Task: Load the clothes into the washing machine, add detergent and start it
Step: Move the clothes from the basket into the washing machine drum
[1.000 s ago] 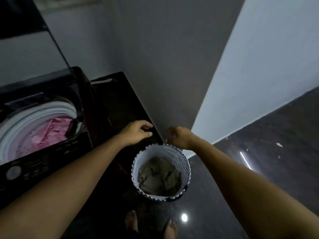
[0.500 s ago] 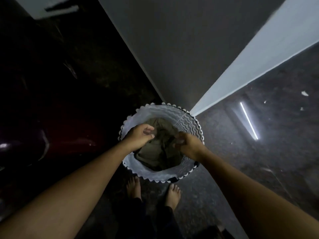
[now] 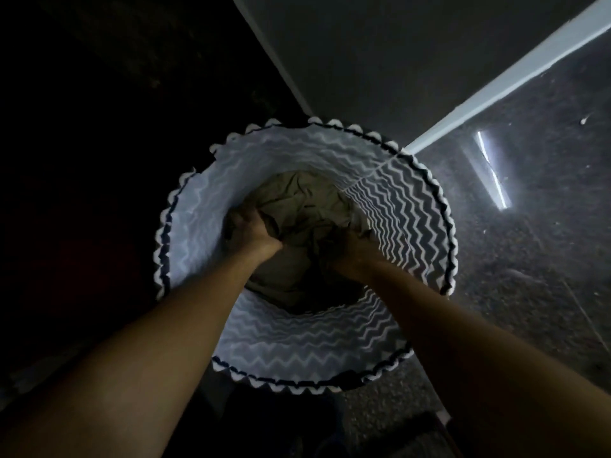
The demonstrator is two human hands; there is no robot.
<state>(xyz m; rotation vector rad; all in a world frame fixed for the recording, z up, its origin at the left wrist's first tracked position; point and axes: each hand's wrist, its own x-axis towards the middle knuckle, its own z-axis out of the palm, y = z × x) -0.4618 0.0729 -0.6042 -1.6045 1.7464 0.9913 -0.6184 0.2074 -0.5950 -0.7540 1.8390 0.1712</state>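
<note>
Risk first. Clothes (image 3: pixel 307 206) lie crumpled as 1 olive heap low in the laundry basket (image 3: pixel 195 252), and both arms reach deep past its rim. A lift from here could drag the soft basket up with the load if cloth catches on its side, or tip it, since nothing holds it down. A loose fold could trail and drop onto the floor (image 3: pixel 529 276) on the way out, because the 2 grips sit at the edges of the heap and the middle would hang unsupported. Light is poor, so a small item left at the bottom could be missed.

Hand state. Left hand (image 3: pixel 256 231) has its fingers curled into the cloth at the left side of the heap and holds a bunched fold. Right hand (image 3: pixel 350 251) is dug into the right side with fingers bent into the fabric. It is dim there, but it reads as a grip too.

Containers. Basket is round, zigzag-patterned, and stands on the floor near the wall (image 3: pixel 363 61). It holds only the olive clothes as far as can be seen; anything beneath them is hidden. Washing machine is not in view, so the rest of the task is judged still to come.
</note>
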